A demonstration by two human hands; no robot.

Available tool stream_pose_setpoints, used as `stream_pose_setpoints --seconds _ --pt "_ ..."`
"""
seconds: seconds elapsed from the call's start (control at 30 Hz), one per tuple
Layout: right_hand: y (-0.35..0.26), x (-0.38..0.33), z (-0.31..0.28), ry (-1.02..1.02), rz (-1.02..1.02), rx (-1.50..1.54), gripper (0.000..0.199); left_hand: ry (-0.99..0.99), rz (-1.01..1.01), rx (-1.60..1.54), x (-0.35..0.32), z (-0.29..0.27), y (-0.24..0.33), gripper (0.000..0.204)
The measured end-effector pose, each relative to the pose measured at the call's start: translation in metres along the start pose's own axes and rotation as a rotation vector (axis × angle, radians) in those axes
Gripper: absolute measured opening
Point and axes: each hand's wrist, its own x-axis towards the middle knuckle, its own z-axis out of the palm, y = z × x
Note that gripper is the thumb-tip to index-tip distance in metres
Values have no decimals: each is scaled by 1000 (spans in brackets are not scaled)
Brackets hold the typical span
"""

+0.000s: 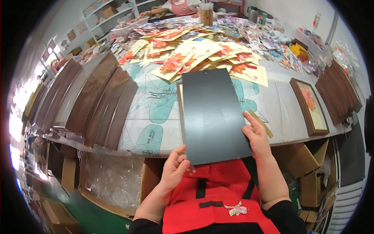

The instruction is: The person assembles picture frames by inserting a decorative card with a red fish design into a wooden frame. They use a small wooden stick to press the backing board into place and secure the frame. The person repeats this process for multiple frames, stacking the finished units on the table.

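Observation:
A dark grey rectangular board (212,113) lies tilted over the table's near edge, covering a frame whose pale edge (180,105) shows along its left side. My left hand (176,165) grips the board's lower left corner from below. My right hand (256,134) holds its right edge near the lower corner, thumb on top. A thin tan strip (261,123) lies just past my right fingers.
Rows of brown frames (101,101) lie overlapped at the left. Cards with red flowers (194,54) are piled at the back. A framed flower picture (310,105) and more brown frames (339,91) sit at right. Cardboard boxes (105,179) stand under the table. Another person (177,7) works at the far side.

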Motion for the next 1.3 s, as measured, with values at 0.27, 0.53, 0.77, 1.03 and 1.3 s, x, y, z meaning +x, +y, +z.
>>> stream_pose_setpoints --seconds 0.27,0.53,0.77,1.03,1.3 --pt "7 19 -22 -64 60 -189 53 220 200 504 11 -16 -25 49" --pt "12 33 -13 -43 -324 -1000 40 82 236 736 14 -4 -14 72" --pt "29 28 -11 18 -384 -1096 39 108 211 844 17 0 -9 70" --pt "38 29 -15 8 -480 -991 42 7 482 1171 110 -1 16 66" --pt "40 28 -25 -86 -374 -785 42 -211 246 1615 213 15 18 50"
